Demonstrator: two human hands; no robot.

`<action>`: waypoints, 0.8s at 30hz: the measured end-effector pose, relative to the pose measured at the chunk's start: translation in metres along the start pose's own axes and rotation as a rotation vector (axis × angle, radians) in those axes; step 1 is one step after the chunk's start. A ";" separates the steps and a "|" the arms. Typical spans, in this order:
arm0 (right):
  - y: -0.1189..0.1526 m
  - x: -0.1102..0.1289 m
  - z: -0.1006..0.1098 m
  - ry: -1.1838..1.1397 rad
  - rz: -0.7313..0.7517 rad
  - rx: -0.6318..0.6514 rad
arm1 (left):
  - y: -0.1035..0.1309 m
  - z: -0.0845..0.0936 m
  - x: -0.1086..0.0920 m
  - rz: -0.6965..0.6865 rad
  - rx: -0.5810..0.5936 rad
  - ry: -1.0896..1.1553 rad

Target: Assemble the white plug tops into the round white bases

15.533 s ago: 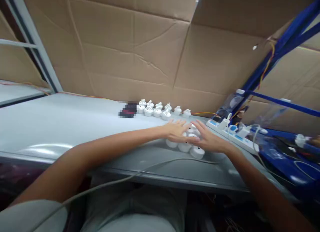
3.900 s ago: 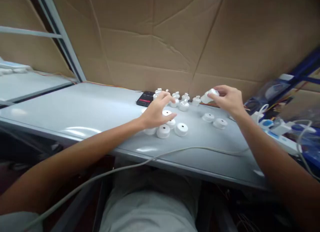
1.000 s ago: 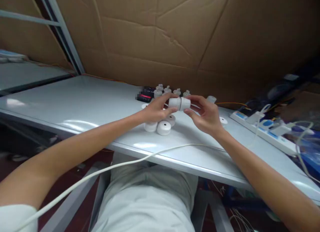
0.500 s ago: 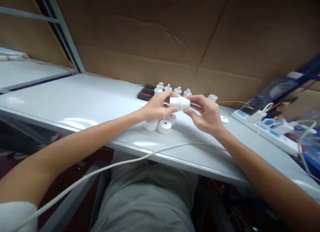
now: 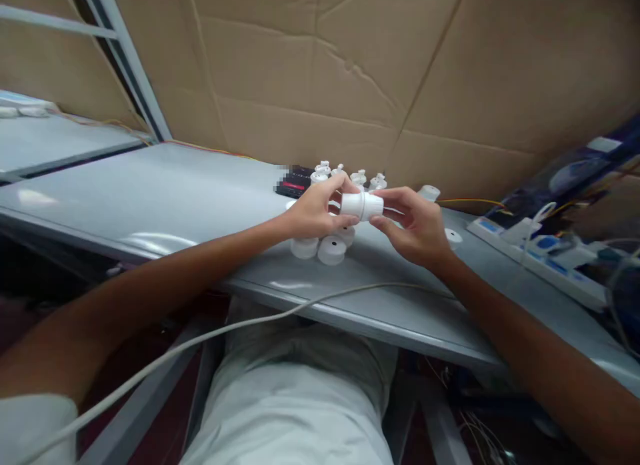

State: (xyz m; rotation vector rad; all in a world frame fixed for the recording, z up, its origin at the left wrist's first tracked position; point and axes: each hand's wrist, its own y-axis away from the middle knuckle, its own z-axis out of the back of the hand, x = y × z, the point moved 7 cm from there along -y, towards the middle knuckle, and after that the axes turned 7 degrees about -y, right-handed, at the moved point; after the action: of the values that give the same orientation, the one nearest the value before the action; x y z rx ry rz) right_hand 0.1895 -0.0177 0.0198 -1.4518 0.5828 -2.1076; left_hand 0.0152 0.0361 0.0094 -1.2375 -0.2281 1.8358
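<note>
Both hands hold a white plastic lamp holder (image 5: 362,205), a short cylinder lying sideways with a ridge round its middle. My left hand (image 5: 320,208) pinches its left end between thumb and fingers. On its right end, the thumb and fingers of my right hand (image 5: 413,226) are closed. Below my left hand several white round caps sit on the table, and the front cap (image 5: 331,250) shows a small dark hole in its top. Behind the hands stands a row of white fittings (image 5: 378,181) with small pieces on top, partly hidden by my fingers.
A long cable (image 5: 280,315) crosses the table's front edge and runs over my lap. On the right lies a power strip (image 5: 540,263) with plugs in it. A black box (image 5: 295,181) is behind my left hand. Cardboard (image 5: 300,85) closes off the back.
The view has shifted slightly and brightened. Both hands keep their hold on the lamp holder, in nearly the same place.
</note>
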 end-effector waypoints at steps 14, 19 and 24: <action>0.011 -0.036 -0.019 -0.310 -0.761 0.181 | 0.002 0.000 -0.018 -0.144 -0.062 -0.098; -0.001 -0.029 -0.006 -0.265 -0.549 0.123 | 0.001 -0.005 -0.011 0.008 -0.023 0.082; -0.012 0.004 0.002 -0.109 -0.122 0.106 | -0.002 0.000 -0.005 0.092 -0.052 0.134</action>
State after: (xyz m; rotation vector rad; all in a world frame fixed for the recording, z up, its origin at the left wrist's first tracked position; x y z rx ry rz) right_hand 0.1878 -0.0107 0.0302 -1.5652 0.3436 -2.1012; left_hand 0.0167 0.0339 0.0140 -1.4223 -0.1481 1.8256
